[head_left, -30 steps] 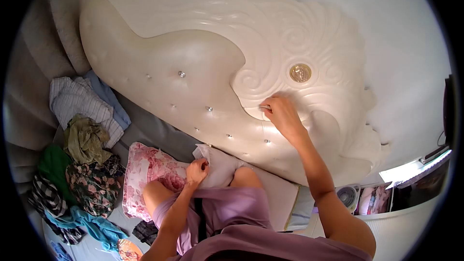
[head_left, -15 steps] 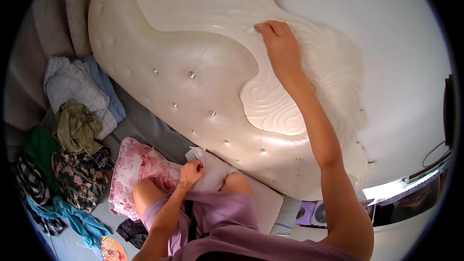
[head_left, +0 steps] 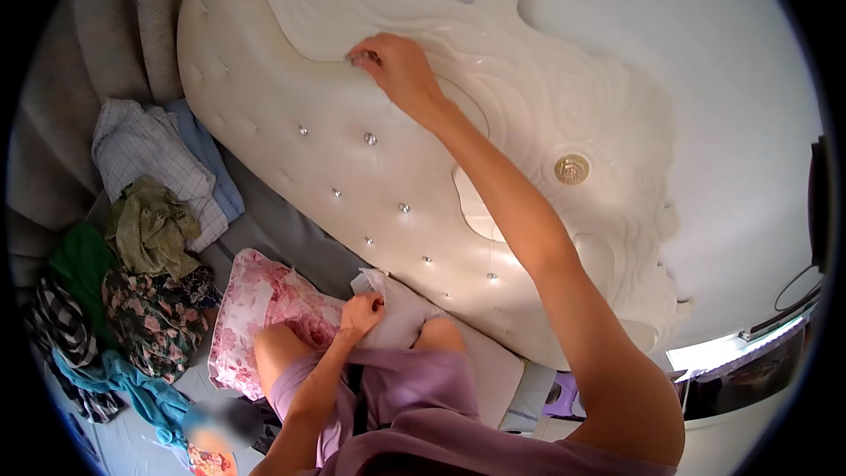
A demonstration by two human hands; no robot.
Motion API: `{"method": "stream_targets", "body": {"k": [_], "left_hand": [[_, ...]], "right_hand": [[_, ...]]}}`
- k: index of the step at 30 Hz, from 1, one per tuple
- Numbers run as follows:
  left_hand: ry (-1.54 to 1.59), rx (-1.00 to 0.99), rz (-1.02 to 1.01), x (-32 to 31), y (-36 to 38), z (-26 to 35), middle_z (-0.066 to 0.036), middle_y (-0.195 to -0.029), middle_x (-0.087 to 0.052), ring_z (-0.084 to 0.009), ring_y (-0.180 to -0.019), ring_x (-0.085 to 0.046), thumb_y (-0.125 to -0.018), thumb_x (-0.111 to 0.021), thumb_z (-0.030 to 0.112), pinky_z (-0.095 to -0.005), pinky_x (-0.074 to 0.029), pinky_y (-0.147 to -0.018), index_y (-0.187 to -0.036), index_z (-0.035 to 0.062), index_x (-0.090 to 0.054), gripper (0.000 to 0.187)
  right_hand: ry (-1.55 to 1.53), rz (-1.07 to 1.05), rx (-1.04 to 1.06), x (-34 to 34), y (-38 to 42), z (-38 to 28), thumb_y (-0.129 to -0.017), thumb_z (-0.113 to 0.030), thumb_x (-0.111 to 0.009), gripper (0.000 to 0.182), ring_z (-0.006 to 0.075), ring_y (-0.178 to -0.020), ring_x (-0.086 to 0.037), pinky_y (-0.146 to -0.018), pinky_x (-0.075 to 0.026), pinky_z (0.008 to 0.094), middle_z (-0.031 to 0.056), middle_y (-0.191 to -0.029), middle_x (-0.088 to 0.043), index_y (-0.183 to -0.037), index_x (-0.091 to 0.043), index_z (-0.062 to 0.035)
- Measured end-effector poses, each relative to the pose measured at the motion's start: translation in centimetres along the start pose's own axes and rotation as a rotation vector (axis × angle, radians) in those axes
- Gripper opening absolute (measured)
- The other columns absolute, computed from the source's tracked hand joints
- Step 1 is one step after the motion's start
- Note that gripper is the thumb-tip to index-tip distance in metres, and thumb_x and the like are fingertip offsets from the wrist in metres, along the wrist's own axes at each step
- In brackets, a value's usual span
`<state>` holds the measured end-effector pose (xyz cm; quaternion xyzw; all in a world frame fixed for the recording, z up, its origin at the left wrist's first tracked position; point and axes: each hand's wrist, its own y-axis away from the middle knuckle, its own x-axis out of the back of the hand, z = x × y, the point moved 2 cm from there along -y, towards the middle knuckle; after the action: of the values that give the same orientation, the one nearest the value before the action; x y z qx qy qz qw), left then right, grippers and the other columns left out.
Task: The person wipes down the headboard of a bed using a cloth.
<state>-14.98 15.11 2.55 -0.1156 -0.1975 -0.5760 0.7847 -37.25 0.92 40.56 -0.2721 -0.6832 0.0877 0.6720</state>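
Fingers (head_left: 366, 56) now further left along headboard (head_left: 352, 167)

This is a bedroom in a home. A big cream headboard (head_left: 379, 167) with shiny buttons and curly carved swirls stands against a plain white wall (head_left: 705, 53), and a pink flowery pillow (head_left: 260, 308) lies on the grey bed sheet (head_left: 273, 238) just below it. A heap of clothes (head_left: 141, 238) in many colours, some checked, some green, some flowery, some blue, sits on the bed beside the pillow, and a grey curtain (head_left: 115, 26) hangs in the corner next to the headboard.
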Motion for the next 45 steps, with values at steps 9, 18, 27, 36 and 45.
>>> {"method": "stream_targets", "body": {"k": [9,18,27,36,45], "left_hand": [[0.023,-0.028,0.033,-1.2,-0.6,-0.2,-0.013,-0.077,-0.067,-0.0343,-0.074,-0.065,-0.074,-0.061,0.018,-0.0447,-0.053,-0.066,-0.078,0.0085,-0.064,0.011],[0.031,-0.033,0.032,-0.9,-0.4,-0.1,-0.012,-0.079,-0.068,-0.0331,-0.076,-0.066,-0.074,-0.063,0.018,-0.0434,-0.052,-0.067,-0.08,0.0088,-0.065,0.011],[0.037,-0.019,0.017,-0.8,-0.5,0.0,-0.012,-0.079,-0.068,-0.033,-0.075,-0.066,-0.075,-0.062,0.018,-0.0432,-0.052,-0.066,-0.079,0.0084,-0.065,0.011],[0.051,-0.016,0.021,-0.1,-0.1,0.7,-0.013,-0.077,-0.066,-0.0334,-0.074,-0.065,-0.074,-0.062,0.017,-0.0433,-0.052,-0.066,-0.076,0.008,-0.063,0.009],[0.068,0.009,0.01,-0.4,-0.2,0.2,-0.013,-0.078,-0.067,-0.0329,-0.075,-0.065,-0.074,-0.063,0.019,-0.044,-0.052,-0.066,-0.077,0.0085,-0.064,0.011]], "right_hand": [[-1.212,0.024,-0.5,9.8,4.2,1.5,-0.096,-0.011,-0.055,0.034,0.0113,-0.097,-0.059,-0.087,-0.047,0.0267,0.0035,-0.101,-0.063,-0.129,-0.054,-0.0023],[-0.484,0.079,-0.262,13.1,2.8,3.2,-0.091,-0.012,-0.066,0.027,0.0143,-0.088,-0.06,-0.077,-0.05,0.0281,0.0058,-0.099,-0.065,-0.116,-0.06,-0.0032],[0.621,0.047,0.273,10.9,1.3,3.7,-0.082,-0.001,-0.065,0.022,0.02,-0.096,-0.055,-0.072,-0.053,0.0316,0.0052,-0.107,-0.058,-0.103,-0.065,-0.0048],[0.602,0.045,0.544,7.9,0.2,3.3,-0.079,0.002,-0.062,0.021,0.0225,-0.094,-0.058,-0.076,-0.054,0.0297,0.0068,-0.1,-0.059,-0.1,-0.064,0.0002],[0.649,0.117,0.47,-2.5,-6.7,2.4,-0.08,-0.004,-0.065,0.011,0.0243,-0.081,-0.06,-0.073,-0.053,0.034,0.0098,-0.088,-0.061,-0.09,-0.067,-0.0012]]}}
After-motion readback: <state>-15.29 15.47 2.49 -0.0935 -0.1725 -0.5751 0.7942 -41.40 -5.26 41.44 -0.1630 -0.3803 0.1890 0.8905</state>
